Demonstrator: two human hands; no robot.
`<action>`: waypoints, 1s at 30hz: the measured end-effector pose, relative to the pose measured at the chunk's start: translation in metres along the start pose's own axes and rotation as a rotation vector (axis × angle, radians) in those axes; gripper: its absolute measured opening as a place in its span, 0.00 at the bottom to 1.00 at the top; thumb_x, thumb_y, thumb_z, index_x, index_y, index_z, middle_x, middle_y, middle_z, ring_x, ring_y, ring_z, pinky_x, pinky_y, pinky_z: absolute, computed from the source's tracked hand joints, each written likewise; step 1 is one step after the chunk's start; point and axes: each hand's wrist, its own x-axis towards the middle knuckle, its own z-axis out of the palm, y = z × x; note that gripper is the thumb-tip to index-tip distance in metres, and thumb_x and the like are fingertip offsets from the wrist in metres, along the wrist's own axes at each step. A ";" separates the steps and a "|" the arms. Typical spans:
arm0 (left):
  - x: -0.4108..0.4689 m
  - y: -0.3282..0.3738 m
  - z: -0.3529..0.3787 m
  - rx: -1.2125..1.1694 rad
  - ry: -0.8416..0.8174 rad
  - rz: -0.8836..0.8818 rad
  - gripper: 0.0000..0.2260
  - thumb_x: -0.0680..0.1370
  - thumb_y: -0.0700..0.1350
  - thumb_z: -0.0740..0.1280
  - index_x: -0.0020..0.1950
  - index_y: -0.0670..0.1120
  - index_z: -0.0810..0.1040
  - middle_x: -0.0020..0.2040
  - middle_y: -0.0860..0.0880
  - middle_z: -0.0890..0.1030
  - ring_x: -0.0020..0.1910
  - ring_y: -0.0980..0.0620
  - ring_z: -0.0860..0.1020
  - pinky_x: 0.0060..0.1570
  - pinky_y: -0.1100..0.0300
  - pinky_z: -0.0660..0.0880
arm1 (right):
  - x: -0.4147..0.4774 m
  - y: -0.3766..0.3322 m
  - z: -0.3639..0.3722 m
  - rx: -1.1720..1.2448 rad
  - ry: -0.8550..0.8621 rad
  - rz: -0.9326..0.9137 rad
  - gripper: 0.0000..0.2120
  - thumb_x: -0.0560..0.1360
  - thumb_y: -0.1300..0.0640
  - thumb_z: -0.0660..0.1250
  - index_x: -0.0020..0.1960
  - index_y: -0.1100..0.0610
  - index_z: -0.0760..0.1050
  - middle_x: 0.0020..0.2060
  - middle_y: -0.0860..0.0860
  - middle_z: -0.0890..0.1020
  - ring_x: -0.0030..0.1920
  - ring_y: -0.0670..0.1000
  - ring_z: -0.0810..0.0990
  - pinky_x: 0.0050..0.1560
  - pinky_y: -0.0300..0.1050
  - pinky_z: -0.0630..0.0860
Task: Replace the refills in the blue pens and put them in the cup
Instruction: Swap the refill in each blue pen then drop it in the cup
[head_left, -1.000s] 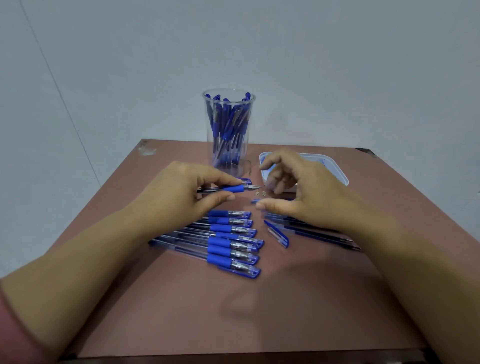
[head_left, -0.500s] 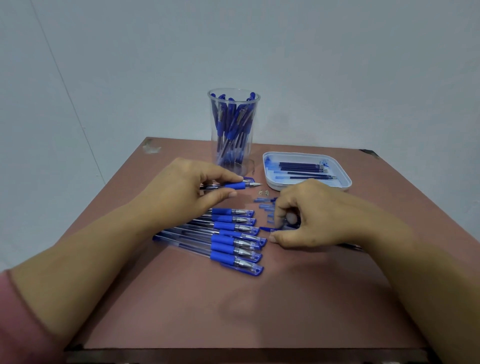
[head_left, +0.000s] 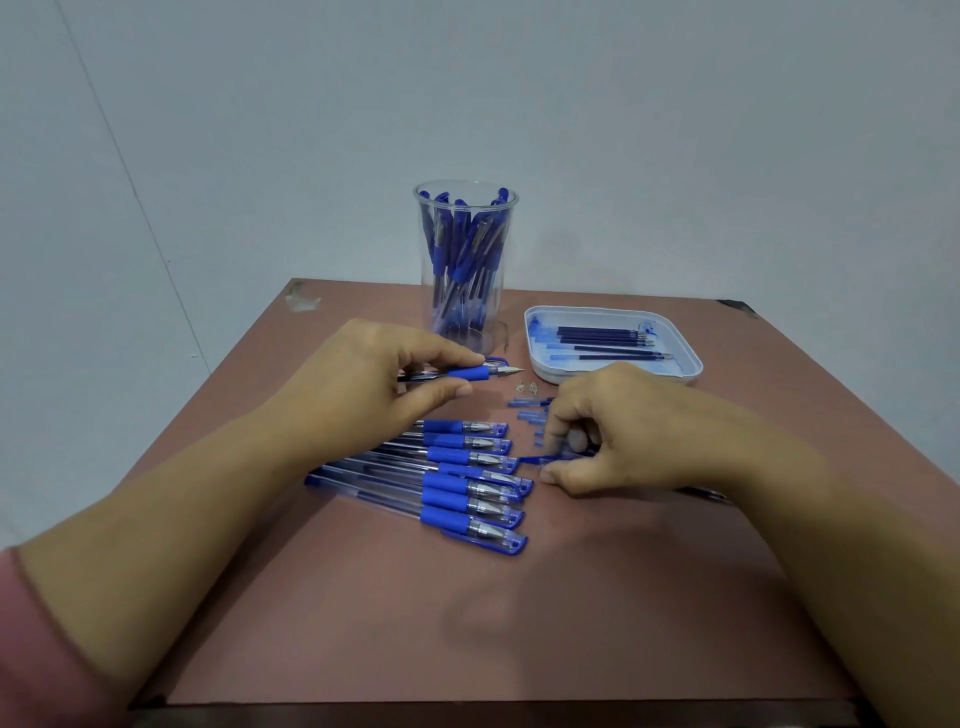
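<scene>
My left hand (head_left: 374, 379) pinches an uncapped blue pen (head_left: 470, 372) level above the table, its metal tip pointing right. My right hand (head_left: 618, 431) is down on the table, fingers curled round a blue pen cap (head_left: 535, 460) whose clip sticks out to the left. A row of several capped blue pens (head_left: 457, 483) lies below my left hand. The clear cup (head_left: 466, 265) at the back holds several blue pens. A white tray (head_left: 540, 353) to its right holds several dark refills (head_left: 602, 340).
Small blue refill end pieces (head_left: 527, 410) and tiny metal bits (head_left: 527, 387) lie scattered between the tray and my right hand. More refills lie under my right wrist (head_left: 711, 493). The brown table (head_left: 467, 623) ends at a dark front edge; a wall stands behind.
My right hand came down from near the tray to the table and closed on the pen cap. My left hand has kept the pen still.
</scene>
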 end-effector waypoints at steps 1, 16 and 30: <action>0.000 0.000 0.000 0.001 0.000 0.000 0.13 0.73 0.50 0.72 0.57 0.55 0.83 0.36 0.71 0.75 0.37 0.70 0.76 0.38 0.77 0.68 | 0.001 0.000 0.000 0.010 0.014 -0.001 0.08 0.67 0.46 0.75 0.40 0.47 0.78 0.36 0.43 0.79 0.37 0.43 0.78 0.37 0.39 0.76; 0.000 -0.001 0.000 -0.005 -0.024 -0.019 0.12 0.73 0.49 0.73 0.56 0.56 0.83 0.34 0.73 0.76 0.37 0.69 0.77 0.38 0.76 0.69 | 0.007 0.017 -0.006 0.119 0.399 -0.048 0.09 0.70 0.51 0.75 0.42 0.43 0.74 0.28 0.44 0.73 0.32 0.44 0.72 0.33 0.32 0.70; -0.002 0.009 0.005 -0.095 -0.017 -0.043 0.12 0.70 0.50 0.75 0.53 0.54 0.85 0.37 0.66 0.80 0.35 0.70 0.77 0.37 0.77 0.69 | 0.016 0.002 0.014 0.224 0.415 -0.196 0.07 0.73 0.54 0.73 0.50 0.50 0.80 0.40 0.47 0.81 0.40 0.50 0.78 0.43 0.44 0.75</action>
